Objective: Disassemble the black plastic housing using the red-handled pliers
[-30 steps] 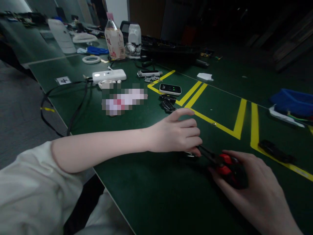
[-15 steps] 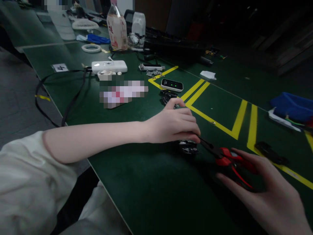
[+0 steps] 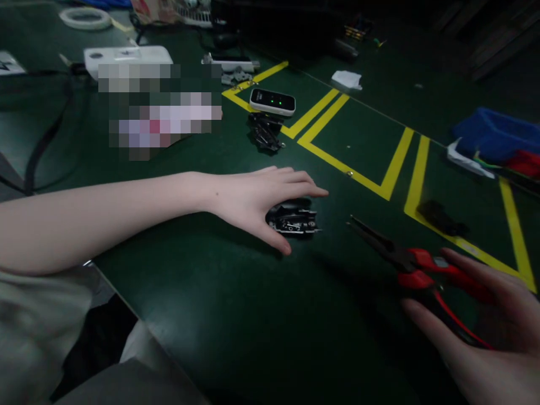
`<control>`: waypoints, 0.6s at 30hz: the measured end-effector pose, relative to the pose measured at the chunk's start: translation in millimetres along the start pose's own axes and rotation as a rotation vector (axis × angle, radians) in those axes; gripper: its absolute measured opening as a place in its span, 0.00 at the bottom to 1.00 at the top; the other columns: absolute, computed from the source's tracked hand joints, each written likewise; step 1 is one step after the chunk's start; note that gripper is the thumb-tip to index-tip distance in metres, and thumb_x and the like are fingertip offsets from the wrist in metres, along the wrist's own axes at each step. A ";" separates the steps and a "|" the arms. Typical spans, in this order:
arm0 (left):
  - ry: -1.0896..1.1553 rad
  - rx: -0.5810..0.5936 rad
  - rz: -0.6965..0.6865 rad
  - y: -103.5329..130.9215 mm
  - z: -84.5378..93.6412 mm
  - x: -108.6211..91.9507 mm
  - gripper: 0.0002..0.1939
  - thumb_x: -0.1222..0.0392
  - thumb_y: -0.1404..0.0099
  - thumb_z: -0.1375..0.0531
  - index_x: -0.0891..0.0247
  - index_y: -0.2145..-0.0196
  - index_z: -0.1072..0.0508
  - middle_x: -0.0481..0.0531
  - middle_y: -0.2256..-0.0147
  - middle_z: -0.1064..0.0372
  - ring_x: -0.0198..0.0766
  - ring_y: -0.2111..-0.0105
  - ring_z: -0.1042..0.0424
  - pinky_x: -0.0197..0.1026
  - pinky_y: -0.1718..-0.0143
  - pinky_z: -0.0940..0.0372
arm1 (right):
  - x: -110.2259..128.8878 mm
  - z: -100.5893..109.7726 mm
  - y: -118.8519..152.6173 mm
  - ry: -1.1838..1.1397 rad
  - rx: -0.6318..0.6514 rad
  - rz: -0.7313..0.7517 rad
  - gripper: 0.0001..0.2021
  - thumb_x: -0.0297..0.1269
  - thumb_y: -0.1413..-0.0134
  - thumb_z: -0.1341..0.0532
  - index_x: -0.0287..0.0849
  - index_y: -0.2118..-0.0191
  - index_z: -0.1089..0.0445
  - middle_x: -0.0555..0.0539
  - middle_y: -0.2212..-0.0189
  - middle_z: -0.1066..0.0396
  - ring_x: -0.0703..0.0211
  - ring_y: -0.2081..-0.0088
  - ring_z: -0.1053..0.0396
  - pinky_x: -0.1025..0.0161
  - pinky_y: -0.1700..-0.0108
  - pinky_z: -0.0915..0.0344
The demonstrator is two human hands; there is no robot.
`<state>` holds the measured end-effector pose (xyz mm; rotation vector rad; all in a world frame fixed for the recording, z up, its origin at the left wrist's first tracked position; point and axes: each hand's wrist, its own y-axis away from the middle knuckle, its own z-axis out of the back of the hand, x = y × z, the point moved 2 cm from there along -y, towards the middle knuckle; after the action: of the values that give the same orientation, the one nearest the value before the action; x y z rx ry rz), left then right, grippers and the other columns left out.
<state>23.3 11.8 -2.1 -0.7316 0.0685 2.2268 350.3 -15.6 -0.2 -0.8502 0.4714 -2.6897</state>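
My left hand is spread over the green table, thumb and fingers apart on either side of a black part with metal bits on it. My right hand holds red-handled long-nose pliers, their dark jaws slightly parted and pointing left toward that part, with a gap between. Beyond my left hand lies a second black part. It is beside a small black-and-white device with two green lights.
Yellow tape marks the green table. A blue bin stands at the right, near a dark piece. Back left are a white power strip, a tape roll, a black cable and a blurred-out item.
My left hand has opened out, uncovering the black part. The pliers, in my right hand, have moved away from it to the right. The view has shifted.
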 end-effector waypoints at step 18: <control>0.140 0.209 0.130 2.1 -6.0 -36.1 0.15 0.49 0.34 0.38 0.58 0.54 0.26 0.46 0.67 0.23 0.36 0.71 0.27 0.36 0.70 0.40 | -5.6 3.0 7.2 -0.091 0.319 0.135 0.30 0.61 0.51 0.33 0.56 0.44 0.30 0.44 0.49 0.25 0.42 0.55 0.24 0.49 0.57 0.26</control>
<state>44.0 -15.2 11.4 -0.7840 0.4229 2.2449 357.7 -20.8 -3.5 -0.8108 0.0719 -2.4969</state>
